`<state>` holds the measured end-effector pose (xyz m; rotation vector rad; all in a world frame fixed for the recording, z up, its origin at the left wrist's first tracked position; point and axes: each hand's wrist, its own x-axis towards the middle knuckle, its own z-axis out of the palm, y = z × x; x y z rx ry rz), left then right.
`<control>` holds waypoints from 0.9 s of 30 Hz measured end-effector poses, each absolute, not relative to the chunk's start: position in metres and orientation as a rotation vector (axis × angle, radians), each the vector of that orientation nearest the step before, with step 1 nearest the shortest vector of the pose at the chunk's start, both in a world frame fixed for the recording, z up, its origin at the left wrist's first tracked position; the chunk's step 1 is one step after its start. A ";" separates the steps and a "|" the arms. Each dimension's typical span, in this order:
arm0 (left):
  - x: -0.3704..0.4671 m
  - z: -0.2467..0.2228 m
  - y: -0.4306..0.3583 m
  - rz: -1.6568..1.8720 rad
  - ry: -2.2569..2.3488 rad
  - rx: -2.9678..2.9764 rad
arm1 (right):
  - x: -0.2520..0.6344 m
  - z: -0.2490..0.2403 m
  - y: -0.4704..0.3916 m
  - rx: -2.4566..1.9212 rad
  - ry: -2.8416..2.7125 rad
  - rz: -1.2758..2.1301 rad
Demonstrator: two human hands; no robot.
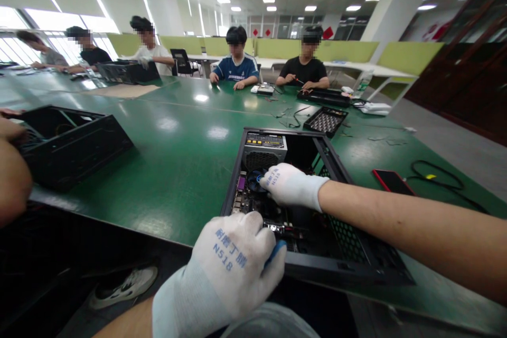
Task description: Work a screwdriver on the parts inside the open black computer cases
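An open black computer case (344,264) lies on the table in front of me, its inside facing up. My right hand (283,184), in a white glove, reaches into it with fingers drawn together at the round black cooling fan (253,180); what the fingertips grip is hidden. My left hand (233,259), also gloved, is curled at the near left edge of the case, beside a metal-edged card (277,228). Its fingertips are mostly hidden behind the hand. A power supply (264,149) sits in the far left corner of the case, and a purple connector (241,183) shows beside the fan.
Another black case (79,142) stands at left, with a co-worker's arm (13,174) beside it. To the right lie a red-edged phone (392,181) and a black cable (439,174). Beyond my case is a black perforated tray (325,120). Several people sit across the green table (178,137).
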<state>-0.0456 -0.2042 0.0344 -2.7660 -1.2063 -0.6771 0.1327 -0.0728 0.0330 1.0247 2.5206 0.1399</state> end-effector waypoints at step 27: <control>-0.045 0.032 -0.205 -0.688 -1.183 -2.714 | 0.138 0.017 -0.064 0.927 2.602 0.155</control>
